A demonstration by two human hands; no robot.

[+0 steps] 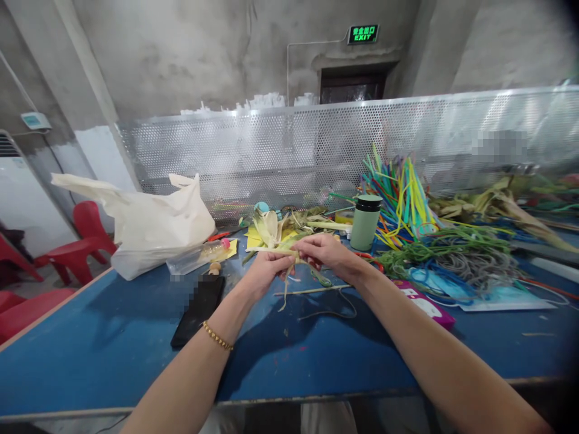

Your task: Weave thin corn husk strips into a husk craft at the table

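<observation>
Over the middle of the blue table, my left hand and my right hand meet, thumbs and fingers pinched on a pale green-yellow corn husk strip. One thin end dangles below the fingers; the part between the fingertips is largely hidden. Just behind my hands lie wider pale corn husks on yellow paper. A thin stalk and a loose dark cord rest on the tabletop below the right hand.
Left of my hands are a black phone, a clear plastic bottle and a white plastic bag. To the right stand a green flask, colourful strips, tangled cords and a purple packet. A perforated metal panel runs behind.
</observation>
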